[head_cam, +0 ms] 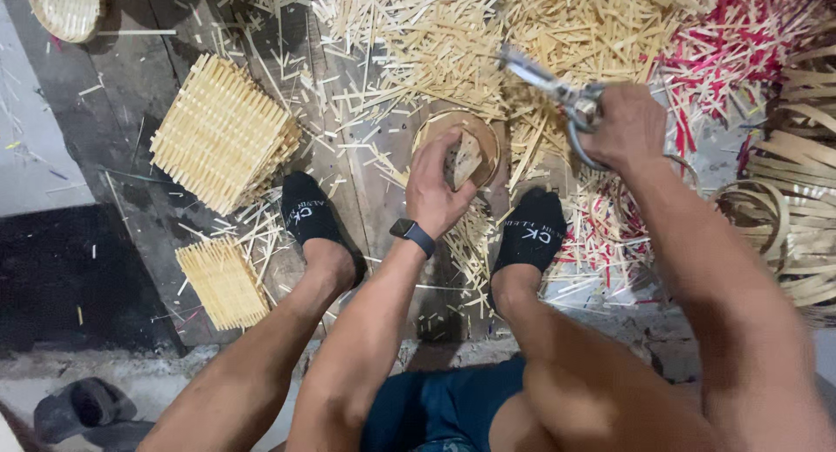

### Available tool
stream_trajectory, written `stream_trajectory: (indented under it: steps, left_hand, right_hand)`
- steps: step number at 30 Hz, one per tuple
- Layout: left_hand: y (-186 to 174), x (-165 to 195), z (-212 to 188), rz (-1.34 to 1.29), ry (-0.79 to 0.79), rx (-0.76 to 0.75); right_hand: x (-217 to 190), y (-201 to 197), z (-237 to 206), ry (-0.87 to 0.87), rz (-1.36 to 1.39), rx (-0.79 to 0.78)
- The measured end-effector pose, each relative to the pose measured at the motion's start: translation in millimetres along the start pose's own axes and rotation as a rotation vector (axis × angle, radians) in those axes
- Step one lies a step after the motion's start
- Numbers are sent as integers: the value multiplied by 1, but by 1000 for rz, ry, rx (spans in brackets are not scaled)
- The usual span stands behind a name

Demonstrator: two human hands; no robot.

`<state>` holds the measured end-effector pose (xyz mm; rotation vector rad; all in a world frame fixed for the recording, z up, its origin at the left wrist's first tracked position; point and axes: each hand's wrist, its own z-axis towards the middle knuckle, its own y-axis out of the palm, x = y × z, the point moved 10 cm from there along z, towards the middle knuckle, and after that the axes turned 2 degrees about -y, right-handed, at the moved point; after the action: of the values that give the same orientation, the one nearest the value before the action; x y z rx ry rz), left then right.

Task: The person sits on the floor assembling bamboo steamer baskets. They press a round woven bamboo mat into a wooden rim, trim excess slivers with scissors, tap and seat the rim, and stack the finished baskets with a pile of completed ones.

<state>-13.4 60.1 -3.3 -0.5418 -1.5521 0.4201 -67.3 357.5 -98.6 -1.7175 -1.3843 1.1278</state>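
Sitting low on the plank floor (131, 156), the person works between two black-socked feet, the left hand (440, 186) curled around a small brownish block (463, 160) and pressing it down into a round bamboo hoop (435, 125) that lies on the boards just ahead. The right hand (623, 125) is closed around the handles of metal shears (557, 91), lifted off to the side with the blades pointing up and left; whether the blades are parted I cannot tell, they blur. The risk I see lies in how near those blades hang to the left hand's knuckles: a quick swing down could nick the fingers wrapped on the block. The hoop sits on loose bamboo slivers (453, 43), so it could skate sideways under pressure and let the block slip out. The socked feet rest among sharp offcuts, some red (740, 34), which could prick through. Two woven mats (222, 130) lie well apart at left, out of harm's way.
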Motion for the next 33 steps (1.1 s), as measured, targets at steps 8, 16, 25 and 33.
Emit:
stream_trajectory:
  steps: [8, 16, 25, 33]
  left_hand:
    - [-6, -56, 13, 14, -201, 124]
    - [62, -121, 50, -197, -457, -373]
    - [81, -146, 44, -282, -820, -371]
    - [63, -150, -6, -785, -971, -177]
  right_hand:
    - [15, -9, -12, 18, 48, 331]
    - [-81, 63, -16, -16, 896, -250]
    - [-68, 79, 0, 99, 877, -315]
    - [-76, 96, -60, 360, 1505, -616]
